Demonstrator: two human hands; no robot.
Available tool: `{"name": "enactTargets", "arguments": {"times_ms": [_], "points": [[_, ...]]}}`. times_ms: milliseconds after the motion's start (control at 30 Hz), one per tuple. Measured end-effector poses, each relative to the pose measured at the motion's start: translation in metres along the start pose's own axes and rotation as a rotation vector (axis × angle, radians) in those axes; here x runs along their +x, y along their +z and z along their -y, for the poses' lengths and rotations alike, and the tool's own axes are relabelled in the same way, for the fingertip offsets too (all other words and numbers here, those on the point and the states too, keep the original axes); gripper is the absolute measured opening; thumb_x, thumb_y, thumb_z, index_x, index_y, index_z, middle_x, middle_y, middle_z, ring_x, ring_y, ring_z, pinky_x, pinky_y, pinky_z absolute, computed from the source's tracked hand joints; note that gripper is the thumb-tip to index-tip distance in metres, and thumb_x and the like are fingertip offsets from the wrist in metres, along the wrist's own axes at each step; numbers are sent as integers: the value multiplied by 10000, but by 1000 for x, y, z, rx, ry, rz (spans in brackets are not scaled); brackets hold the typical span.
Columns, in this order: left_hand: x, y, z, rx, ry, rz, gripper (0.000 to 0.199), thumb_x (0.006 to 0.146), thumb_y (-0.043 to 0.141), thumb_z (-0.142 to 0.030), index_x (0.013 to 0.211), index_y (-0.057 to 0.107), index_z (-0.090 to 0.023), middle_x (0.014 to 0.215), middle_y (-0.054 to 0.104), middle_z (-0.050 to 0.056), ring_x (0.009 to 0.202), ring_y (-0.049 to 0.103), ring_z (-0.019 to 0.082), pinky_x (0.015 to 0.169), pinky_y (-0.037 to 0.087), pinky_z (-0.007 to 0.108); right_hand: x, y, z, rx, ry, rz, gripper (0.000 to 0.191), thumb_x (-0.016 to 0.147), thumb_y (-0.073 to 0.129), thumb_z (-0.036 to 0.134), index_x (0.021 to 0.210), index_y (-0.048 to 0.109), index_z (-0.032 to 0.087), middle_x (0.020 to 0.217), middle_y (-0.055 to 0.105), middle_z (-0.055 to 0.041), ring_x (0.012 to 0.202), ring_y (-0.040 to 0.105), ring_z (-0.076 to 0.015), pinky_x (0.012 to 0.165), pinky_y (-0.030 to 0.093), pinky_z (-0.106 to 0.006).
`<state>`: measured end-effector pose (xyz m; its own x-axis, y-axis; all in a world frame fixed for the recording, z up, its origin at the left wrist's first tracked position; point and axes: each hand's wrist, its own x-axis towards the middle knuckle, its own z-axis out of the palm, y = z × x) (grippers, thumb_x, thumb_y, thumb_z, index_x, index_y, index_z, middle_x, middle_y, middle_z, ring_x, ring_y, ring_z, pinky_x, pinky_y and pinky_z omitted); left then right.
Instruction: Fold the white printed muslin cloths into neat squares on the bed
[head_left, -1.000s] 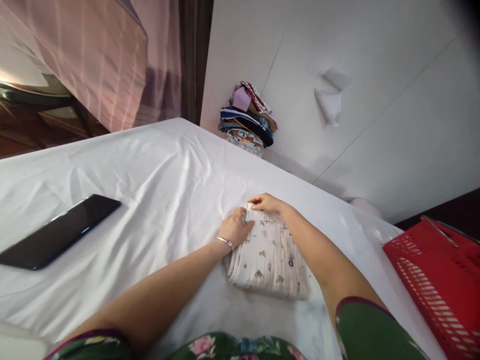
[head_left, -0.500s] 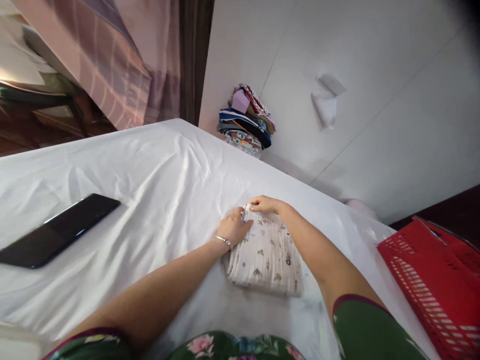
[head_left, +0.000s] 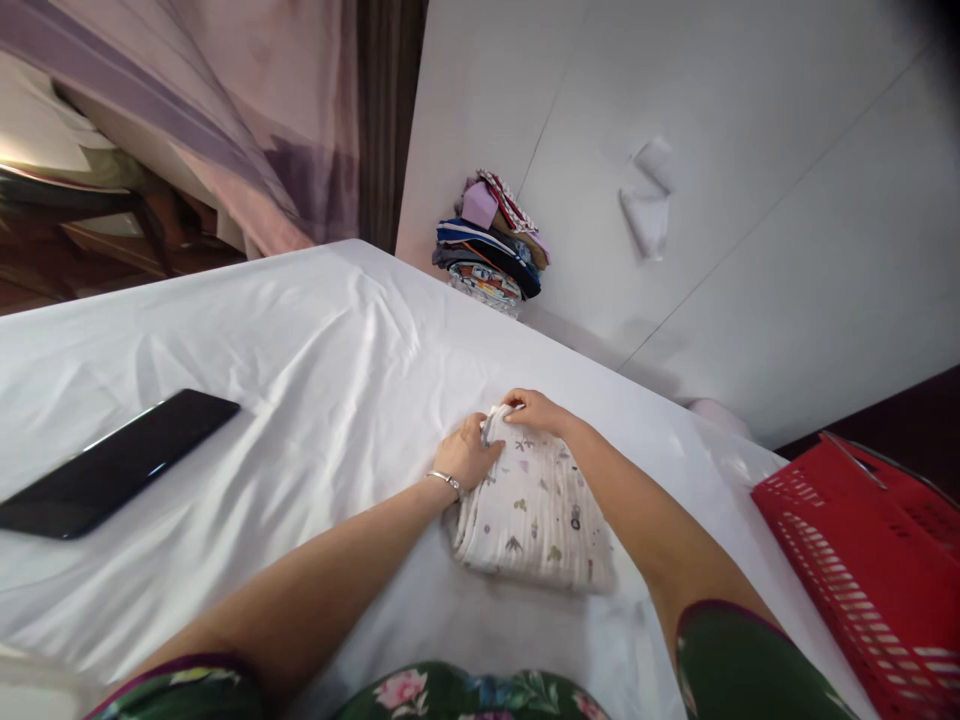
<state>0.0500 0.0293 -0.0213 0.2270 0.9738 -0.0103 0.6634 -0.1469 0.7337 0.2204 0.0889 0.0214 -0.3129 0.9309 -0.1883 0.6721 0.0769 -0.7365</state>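
A folded muslin cloth [head_left: 529, 510], white with small printed motifs, lies on the white bedsheet [head_left: 300, 420] in front of me. My left hand [head_left: 465, 455], with a bracelet at its wrist, grips the cloth's left far corner between thumb and fingers. At the far edge, my right hand [head_left: 534, 410] pinches the same cloth close to that corner. The two hands are only a little apart. The undersides of the fingers are partly hidden by the fabric.
On the left lies a black tablet-like slab [head_left: 124, 460]. A red plastic basket [head_left: 847, 560] stands at the right edge. Beyond the bed are a stack of folded clothes [head_left: 491, 235], white pieces [head_left: 649, 205] on the pale surface, and a pink curtain [head_left: 292, 120].
The hands and the cloth stay almost in place, with the right fingers shifted very slightly. The curtain at the upper left has swung and hangs in a different shape.
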Motion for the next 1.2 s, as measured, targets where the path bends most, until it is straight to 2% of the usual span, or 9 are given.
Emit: {"name": "enactTargets", "arguments": {"times_ms": [100,267,467,633,733,933,1000,1100,1200], "points": [[1,0,0,-9,-13,0,544,777,528,-430,1243,428,-168,1121,598,113,1017,574,248,840,408,334,-8,5,-1,35,-42,-57,303,603,606,152,904,636,174,845,647,17,787,569,-137,743,430,-256],[-1,-1,2,-37,56,-28,406,780,530,-381,1153,519,-220,1065,588,61,907,592,200,779,421,307,-23,13,2,-41,-42,-141,224,629,586,142,841,655,168,808,638,7,753,562,-143,726,418,-260],[-1,-1,4,-67,86,-61,351,753,566,-355,1067,561,-198,1003,582,47,852,585,174,741,427,282,-67,15,9,-133,-326,-253,190,692,546,122,831,648,203,955,642,-28,870,566,-163,820,400,-299],[-2,1,5,-81,132,-59,242,750,558,-374,919,648,-227,962,569,30,791,581,149,714,433,264,-89,13,11,-243,-331,-221,305,723,495,77,927,665,227,814,654,-10,758,556,-149,828,397,-316],[2,-5,7,-167,156,-36,245,715,581,-356,901,672,-225,935,581,21,764,575,134,725,439,251,-88,10,9,-169,-290,-228,315,718,521,104,974,665,219,898,665,-24,832,582,-161,823,417,-302],[32,-24,16,-341,-135,153,318,715,517,-281,983,653,-176,613,601,-2,568,557,132,507,403,221,-89,5,10,-29,-201,-161,314,710,532,137,986,669,202,941,685,-15,882,616,-166,810,443,-277],[41,-23,16,-274,-162,126,264,714,536,-348,863,672,-177,549,580,1,568,555,146,507,390,226,-92,4,14,-20,-221,-122,302,705,526,127,953,682,198,913,685,-9,860,615,-159,781,448,-260],[51,-14,10,-194,-123,83,262,631,627,-447,683,655,-191,632,624,26,664,580,182,579,402,250,-95,4,18,-14,-228,-83,287,706,519,123,918,697,199,894,683,-5,840,614,-157,754,449,-246],[55,-3,5,-143,-85,25,218,583,671,-395,660,639,-193,742,652,42,748,590,206,654,415,266,-97,5,19,28,-213,-57,260,728,529,156,921,699,196,897,685,-9,840,617,-164,757,453,-251]]}}
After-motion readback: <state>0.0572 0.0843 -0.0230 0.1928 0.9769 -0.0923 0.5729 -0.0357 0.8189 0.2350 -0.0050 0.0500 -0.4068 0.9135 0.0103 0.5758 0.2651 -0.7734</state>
